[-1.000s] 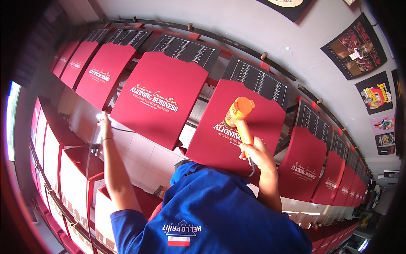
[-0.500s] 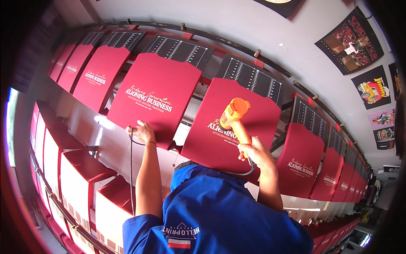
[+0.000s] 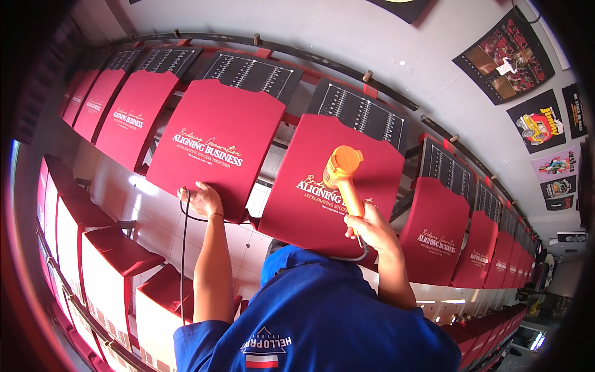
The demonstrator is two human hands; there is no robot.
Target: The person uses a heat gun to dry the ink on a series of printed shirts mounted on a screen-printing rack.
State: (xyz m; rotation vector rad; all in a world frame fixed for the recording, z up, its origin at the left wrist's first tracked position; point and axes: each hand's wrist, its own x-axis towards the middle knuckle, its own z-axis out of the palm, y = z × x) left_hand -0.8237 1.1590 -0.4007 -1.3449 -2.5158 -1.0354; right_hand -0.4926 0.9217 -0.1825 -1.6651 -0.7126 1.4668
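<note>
Just beyond the right hand (image 3: 370,228), fisted round its handle (image 3: 352,199) seemingly for aim, an orange heat gun (image 3: 341,170) overhangs a red shirt (image 3: 296,216); the half-curled left hand (image 3: 203,201) holds a dark cord (image 3: 184,248), perhaps managing slack.

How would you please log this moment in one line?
left hand: holds cable | right hand: holds orange tool over red shirt

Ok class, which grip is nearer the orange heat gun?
Right: the right grip holds the heat gun; the left grip is well left of it, holding a black cord.
</note>
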